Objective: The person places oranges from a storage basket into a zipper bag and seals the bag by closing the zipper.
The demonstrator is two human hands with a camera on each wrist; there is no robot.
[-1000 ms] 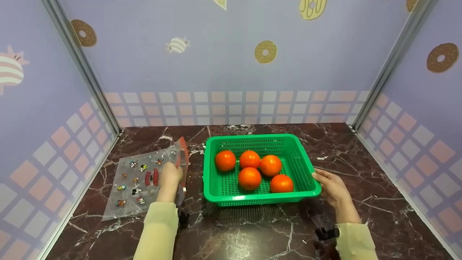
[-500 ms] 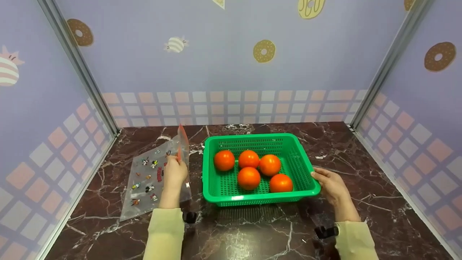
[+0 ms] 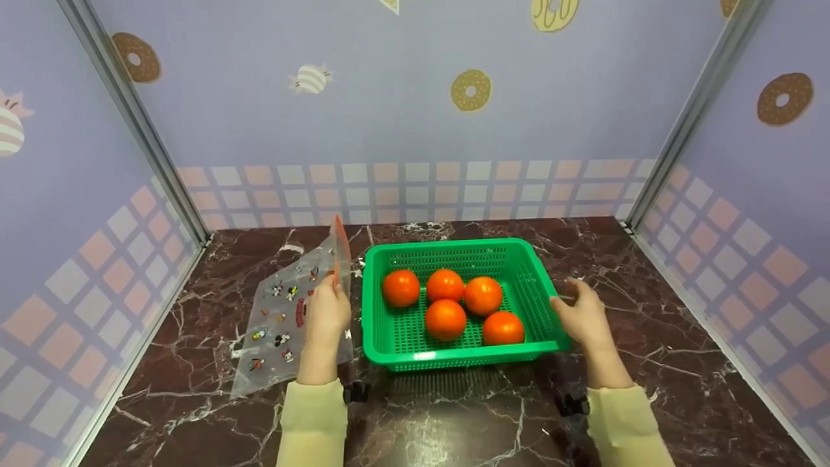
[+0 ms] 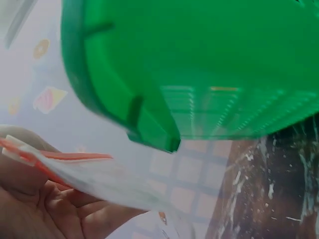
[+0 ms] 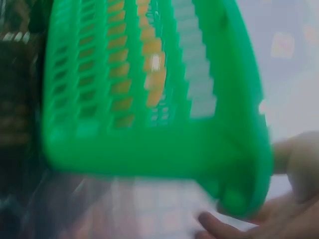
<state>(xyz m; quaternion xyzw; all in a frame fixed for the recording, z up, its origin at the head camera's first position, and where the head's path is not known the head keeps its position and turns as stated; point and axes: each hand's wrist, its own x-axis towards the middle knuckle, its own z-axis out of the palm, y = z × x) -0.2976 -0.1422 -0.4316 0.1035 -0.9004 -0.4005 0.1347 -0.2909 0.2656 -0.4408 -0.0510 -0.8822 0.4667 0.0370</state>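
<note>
Pinching clear bag (image 3: 272,331) by red edge (image 3: 342,239) in left hand (image 3: 329,312), left of centre frame. With right hand (image 3: 585,312) loose at right rim (image 3: 545,279) of green basket (image 3: 454,357), centre frame; can't tell if touching. Counting five oranges (image 3: 445,320) inside.

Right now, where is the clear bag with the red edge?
In the head view, the clear bag is on the left, beside the green basket, its red edge held in the left hand.
</note>
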